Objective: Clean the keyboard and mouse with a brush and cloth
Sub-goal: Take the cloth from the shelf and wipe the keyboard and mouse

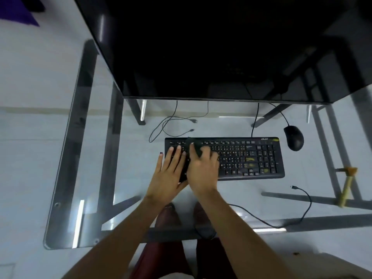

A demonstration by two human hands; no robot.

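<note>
Both hands [187, 168] on black keyboard [251, 158]; corner logo unreadable, yellow marks.

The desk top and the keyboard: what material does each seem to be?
The desk top looks like clear glass: the floor and the person's legs show through it. The keyboard seems to be matte black plastic, since it shows no shine, though the blur leaves this open.
</note>
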